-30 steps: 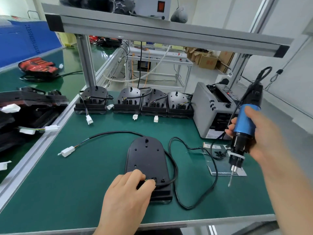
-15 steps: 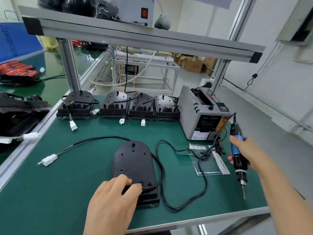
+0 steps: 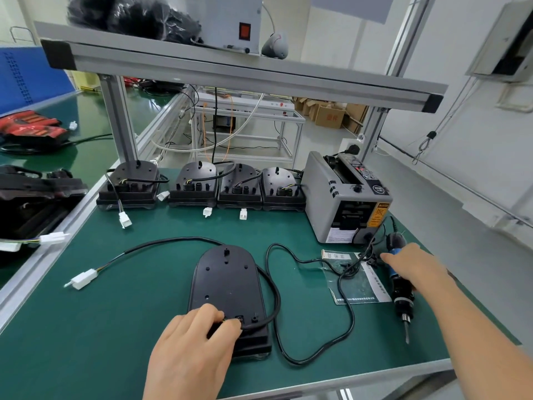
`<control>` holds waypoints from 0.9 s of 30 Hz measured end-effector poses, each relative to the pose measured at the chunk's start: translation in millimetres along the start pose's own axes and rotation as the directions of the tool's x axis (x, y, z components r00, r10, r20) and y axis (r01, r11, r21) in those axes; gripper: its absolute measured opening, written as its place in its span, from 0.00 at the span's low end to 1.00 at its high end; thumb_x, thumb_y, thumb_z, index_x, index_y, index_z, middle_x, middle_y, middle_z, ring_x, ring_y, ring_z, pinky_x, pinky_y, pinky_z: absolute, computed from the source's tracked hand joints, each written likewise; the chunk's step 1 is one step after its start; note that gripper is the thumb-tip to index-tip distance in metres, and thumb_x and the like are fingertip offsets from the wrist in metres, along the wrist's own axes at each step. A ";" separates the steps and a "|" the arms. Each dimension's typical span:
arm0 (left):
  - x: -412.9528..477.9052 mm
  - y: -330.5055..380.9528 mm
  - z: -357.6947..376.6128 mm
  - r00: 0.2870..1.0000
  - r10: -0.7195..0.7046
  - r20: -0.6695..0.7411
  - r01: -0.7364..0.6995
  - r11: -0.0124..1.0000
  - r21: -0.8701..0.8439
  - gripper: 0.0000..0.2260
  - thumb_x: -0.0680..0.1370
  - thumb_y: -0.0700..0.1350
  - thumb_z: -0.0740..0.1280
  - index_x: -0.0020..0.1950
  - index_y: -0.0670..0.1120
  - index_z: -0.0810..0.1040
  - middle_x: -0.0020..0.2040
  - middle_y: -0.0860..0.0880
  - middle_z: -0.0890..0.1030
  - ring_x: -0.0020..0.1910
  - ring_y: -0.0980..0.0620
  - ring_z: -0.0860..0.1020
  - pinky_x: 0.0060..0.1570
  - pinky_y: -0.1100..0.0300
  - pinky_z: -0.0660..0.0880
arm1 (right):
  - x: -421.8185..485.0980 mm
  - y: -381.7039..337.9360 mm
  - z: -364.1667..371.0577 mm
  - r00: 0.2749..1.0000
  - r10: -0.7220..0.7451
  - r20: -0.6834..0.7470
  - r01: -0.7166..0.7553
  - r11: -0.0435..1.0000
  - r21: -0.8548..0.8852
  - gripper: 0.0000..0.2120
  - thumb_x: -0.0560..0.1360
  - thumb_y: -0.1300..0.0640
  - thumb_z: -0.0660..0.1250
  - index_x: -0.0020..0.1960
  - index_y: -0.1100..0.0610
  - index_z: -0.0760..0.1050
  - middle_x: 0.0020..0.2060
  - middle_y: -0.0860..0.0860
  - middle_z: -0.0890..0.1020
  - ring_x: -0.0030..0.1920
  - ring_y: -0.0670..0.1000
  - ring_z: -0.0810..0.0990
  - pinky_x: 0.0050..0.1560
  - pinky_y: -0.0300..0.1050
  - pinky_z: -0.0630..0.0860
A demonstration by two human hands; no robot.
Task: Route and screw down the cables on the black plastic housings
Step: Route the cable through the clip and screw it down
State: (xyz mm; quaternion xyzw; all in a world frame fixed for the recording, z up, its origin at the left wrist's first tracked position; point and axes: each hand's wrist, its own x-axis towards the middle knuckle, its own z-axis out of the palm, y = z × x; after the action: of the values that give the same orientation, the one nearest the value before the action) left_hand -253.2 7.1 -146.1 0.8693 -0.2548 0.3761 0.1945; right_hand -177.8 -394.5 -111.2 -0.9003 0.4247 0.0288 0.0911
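Note:
A black plastic housing lies flat on the green mat in front of me. Its black cable loops round the right side and runs back and left to a white connector. My left hand rests on the housing's near end, thumb and fingers pinching the cable end at the ports there. My right hand holds the blue grip of an electric screwdriver that lies low at the mat's right side, bit pointing toward me.
Several more black housings with cables stand in a row at the back. A grey tape dispenser sits at back right, with a plastic-covered sheet in front of it. An aluminium post and shelf frame rise at back left.
My right hand has brought the screwdriver down from the air to the mat at the right. My left hand has stayed on the housing's near end.

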 end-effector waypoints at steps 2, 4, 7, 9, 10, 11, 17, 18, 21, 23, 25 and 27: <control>0.1 0.4 -0.3 1.000 0.000 0.004 0.000 1.000 0.006 0.10 0.70 0.44 0.62 0.34 0.49 0.82 0.34 0.49 0.77 0.36 0.51 0.71 0.31 0.59 0.71 | 0.7 -1.8 1.4 1.000 -0.011 -0.005 0.010 0.998 -0.061 0.27 0.75 0.38 0.62 0.60 0.60 0.67 0.47 0.55 0.77 0.45 0.58 0.76 0.41 0.46 0.71; 0.8 0.7 -0.9 1.000 0.006 0.010 -0.006 1.000 0.015 0.10 0.70 0.45 0.62 0.34 0.49 0.82 0.33 0.49 0.77 0.32 0.49 0.75 0.31 0.60 0.71 | 1.3 -3.1 2.6 1.000 -0.027 -0.005 0.026 0.991 -0.129 0.29 0.75 0.37 0.60 0.63 0.60 0.66 0.54 0.56 0.78 0.50 0.58 0.77 0.43 0.46 0.70; 1.6 0.6 -1.9 1.000 0.013 0.014 -0.014 1.000 0.026 0.10 0.70 0.44 0.62 0.34 0.48 0.82 0.33 0.48 0.77 0.30 0.47 0.77 0.31 0.61 0.71 | 1.6 -4.0 1.6 0.999 -0.043 -0.014 0.039 0.981 -0.193 0.31 0.75 0.35 0.59 0.66 0.59 0.65 0.59 0.56 0.77 0.55 0.58 0.77 0.44 0.46 0.71; 0.8 0.4 -1.8 1.000 0.011 0.014 -0.011 1.000 0.026 0.09 0.70 0.44 0.62 0.34 0.48 0.82 0.33 0.48 0.77 0.30 0.48 0.77 0.31 0.60 0.71 | 3.2 -1.9 1.1 0.998 -0.060 0.010 0.061 0.976 -0.209 0.34 0.75 0.33 0.58 0.67 0.59 0.65 0.61 0.56 0.77 0.56 0.58 0.77 0.49 0.48 0.74; 0.7 0.4 -1.7 1.000 0.007 0.013 -0.007 1.000 0.029 0.09 0.70 0.44 0.63 0.34 0.49 0.82 0.33 0.49 0.77 0.31 0.48 0.77 0.31 0.60 0.71 | 3.7 -0.3 1.0 0.997 -0.068 0.018 0.071 0.974 -0.213 0.35 0.74 0.32 0.57 0.68 0.59 0.64 0.61 0.56 0.76 0.57 0.58 0.77 0.51 0.48 0.74; 0.5 0.5 -1.5 1.000 0.002 0.010 -0.003 1.000 0.032 0.09 0.70 0.44 0.63 0.34 0.49 0.82 0.33 0.49 0.77 0.31 0.49 0.76 0.31 0.60 0.70 | 3.5 1.7 1.0 0.997 -0.075 0.016 0.077 0.972 -0.223 0.36 0.74 0.31 0.56 0.69 0.58 0.63 0.62 0.56 0.76 0.58 0.58 0.77 0.50 0.49 0.74; 0.4 -0.6 -1.2 1.000 0.007 0.014 -0.008 0.999 0.031 0.09 0.70 0.44 0.62 0.35 0.49 0.82 0.34 0.49 0.77 0.31 0.49 0.76 0.36 0.61 0.64 | -4.5 4.9 0.4 0.994 -0.102 -0.033 0.087 0.946 -0.313 0.35 0.73 0.30 0.54 0.70 0.54 0.60 0.59 0.53 0.78 0.56 0.56 0.78 0.41 0.47 0.70; -0.1 -0.6 -1.1 1.000 0.005 0.016 -0.005 1.000 0.031 0.09 0.70 0.44 0.62 0.35 0.49 0.82 0.34 0.49 0.77 0.32 0.49 0.75 0.36 0.61 0.64 | -5.7 4.2 -0.3 0.994 -0.106 -0.035 0.090 0.944 -0.318 0.35 0.74 0.30 0.54 0.70 0.53 0.60 0.59 0.53 0.78 0.56 0.56 0.78 0.42 0.47 0.70; -1.5 -0.3 -0.6 1.000 0.000 0.015 -0.001 1.000 0.028 0.09 0.70 0.43 0.63 0.35 0.49 0.82 0.34 0.49 0.77 0.32 0.50 0.75 0.37 0.60 0.64 | -7.7 1.8 -1.5 0.993 -0.111 -0.035 0.095 0.945 -0.314 0.35 0.74 0.31 0.54 0.72 0.53 0.59 0.61 0.53 0.77 0.58 0.57 0.77 0.42 0.47 0.70; -1.6 -0.2 -0.6 1.000 0.004 0.013 -0.004 1.000 0.029 0.09 0.70 0.43 0.63 0.35 0.50 0.82 0.34 0.49 0.77 0.32 0.49 0.75 0.37 0.60 0.64 | -9.8 0.5 -2.5 0.993 -0.114 -0.028 0.099 0.941 -0.323 0.36 0.74 0.31 0.54 0.73 0.53 0.58 0.62 0.53 0.77 0.58 0.56 0.77 0.42 0.47 0.70; -1.6 -0.5 -0.7 1.000 0.005 0.007 -0.005 1.000 0.030 0.09 0.70 0.44 0.63 0.35 0.50 0.82 0.34 0.50 0.77 0.32 0.50 0.75 0.37 0.60 0.64 | -11.2 0.1 -2.9 0.992 -0.120 -0.026 0.106 0.941 -0.322 0.36 0.74 0.31 0.54 0.73 0.52 0.57 0.61 0.53 0.77 0.58 0.56 0.77 0.42 0.47 0.71; -1.5 -0.8 -0.7 1.000 0.002 0.000 -0.002 1.000 0.028 0.08 0.70 0.43 0.63 0.35 0.50 0.82 0.34 0.50 0.77 0.32 0.50 0.75 0.37 0.60 0.64 | -12.1 0.3 -3.4 0.991 -0.133 -0.035 0.116 0.947 -0.301 0.35 0.75 0.32 0.55 0.74 0.52 0.56 0.61 0.53 0.77 0.58 0.56 0.77 0.43 0.47 0.71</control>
State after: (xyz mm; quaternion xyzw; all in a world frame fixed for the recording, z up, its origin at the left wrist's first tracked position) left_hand -254.0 8.6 -147.0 0.8716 -0.2505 0.3799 0.1821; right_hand -185.8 -386.2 -106.3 -0.9291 0.3603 0.0620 -0.0557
